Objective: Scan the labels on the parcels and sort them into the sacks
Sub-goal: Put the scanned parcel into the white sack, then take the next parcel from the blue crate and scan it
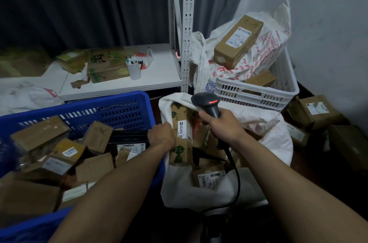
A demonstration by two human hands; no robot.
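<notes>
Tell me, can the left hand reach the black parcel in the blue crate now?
Probably yes. The black parcel lies on top in the blue crate, just beside the left hand, with nothing over it.

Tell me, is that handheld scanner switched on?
On: a red light glows on the head of the barcode scanner gripped by the right hand.

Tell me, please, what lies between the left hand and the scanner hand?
In the head view, a tall cardboard parcel with a white label stands in the white sack between the left hand and the right hand gripping the scanner.
</notes>
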